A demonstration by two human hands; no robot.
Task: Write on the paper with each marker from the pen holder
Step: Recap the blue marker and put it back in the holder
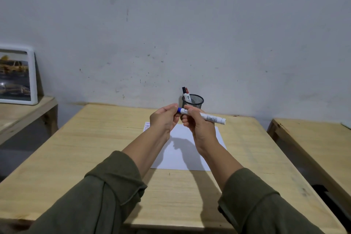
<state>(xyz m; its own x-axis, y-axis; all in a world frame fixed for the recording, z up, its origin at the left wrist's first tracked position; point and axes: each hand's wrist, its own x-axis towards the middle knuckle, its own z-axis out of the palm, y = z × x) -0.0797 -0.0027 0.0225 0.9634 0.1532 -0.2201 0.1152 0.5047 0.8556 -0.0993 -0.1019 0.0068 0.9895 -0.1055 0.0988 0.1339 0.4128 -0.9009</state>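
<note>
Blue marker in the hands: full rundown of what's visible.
The blue marker has a white barrel with a barcode label and dark print, apparently plastic, and a blue cap end. It is held in the air above the paper, nearly level, its plain end pointing right and slightly down. The right hand grips the barrel; the left hand pinches the blue cap end. Whether the cap is loosened cannot be told.

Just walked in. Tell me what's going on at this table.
A person holds a blue marker in both hands above a sheet of white paper on the wooden table. The right hand grips the white barrel while the left hand pinches the blue cap end, apparently uncapping or recapping it. Two more markers, one black-capped and one red-capped, stand in the mesh pen holder near the wall. No writing shows on the visible part of the paper.
</note>
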